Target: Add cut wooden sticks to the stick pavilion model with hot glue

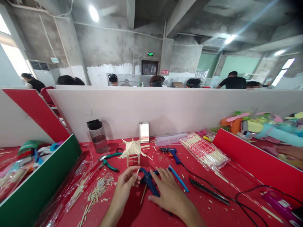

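Note:
My left hand (127, 180) is closed in a pinch on a short piece of wooden stick (138, 171), beside the jaw end of a blue-handled cutter (148, 182). Over the cutter's handles lies my right hand (167, 189), its thumb near the lower handle and its fingers across the upper one. A thin wooden stick (143, 194) lies on the table just below the cutter. Behind my hands stands a small pavilion model (133, 151) of wooden sticks with a peaked roof. How far the cutter's jaws are apart is hidden by my left fingers.
Green-handled pliers (110, 160), stick offcuts (100, 187) and a water bottle (97, 137) are at left. To the right are a glue gun (172, 154), blue stick (178, 178), black knife (208, 190), bagged sticks (204, 151) and a cable. A phone (144, 132) leans on the partition (177, 107).

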Demonstrator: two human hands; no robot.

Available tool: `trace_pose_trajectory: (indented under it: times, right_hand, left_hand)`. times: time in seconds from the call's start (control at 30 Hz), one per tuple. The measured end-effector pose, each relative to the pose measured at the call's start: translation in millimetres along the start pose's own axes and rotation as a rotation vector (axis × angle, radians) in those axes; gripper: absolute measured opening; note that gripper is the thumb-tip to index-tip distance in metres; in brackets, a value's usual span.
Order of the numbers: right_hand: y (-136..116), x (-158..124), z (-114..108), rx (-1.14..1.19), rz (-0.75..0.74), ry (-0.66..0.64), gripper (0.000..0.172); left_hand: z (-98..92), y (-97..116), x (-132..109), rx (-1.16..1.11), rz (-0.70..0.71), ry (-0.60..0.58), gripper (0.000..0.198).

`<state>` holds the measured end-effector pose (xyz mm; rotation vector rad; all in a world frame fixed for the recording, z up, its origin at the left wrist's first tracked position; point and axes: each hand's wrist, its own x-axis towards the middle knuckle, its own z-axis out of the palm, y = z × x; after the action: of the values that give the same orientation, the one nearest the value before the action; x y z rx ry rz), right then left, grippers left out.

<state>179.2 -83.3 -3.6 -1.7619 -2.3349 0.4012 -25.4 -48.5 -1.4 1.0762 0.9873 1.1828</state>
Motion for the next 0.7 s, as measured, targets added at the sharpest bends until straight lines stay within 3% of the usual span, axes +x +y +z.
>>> trace_pose_trajectory:
  times: [0.13, 0.3, 0.5, 0.7]
  right_hand:
    - [1.5, 2.1, -2.6, -0.031, -0.016, 0.084, 0.067]
    - [12.4, -1.1, -31.1, 0.103, 0.005, 0.099, 0.054]
    - [26.2, -2.9, -73.7, 0.390, -0.098, -0.134, 0.052]
    - [28.9, 14.5, -80.5, 0.564, -0.182, -0.311, 0.051]
  left_hand:
    - [-7.1, 7.7, 2.1, 0.051, 0.001, -0.022, 0.038]
    - [-19.2, 18.5, 5.4, 0.095, 0.032, -0.053, 0.038]
    - [-22.1, 24.2, 4.6, 0.128, 0.069, -0.109, 0.035]
    - [-16.9, 20.9, 4.1, 0.167, 0.046, -0.143, 0.041]
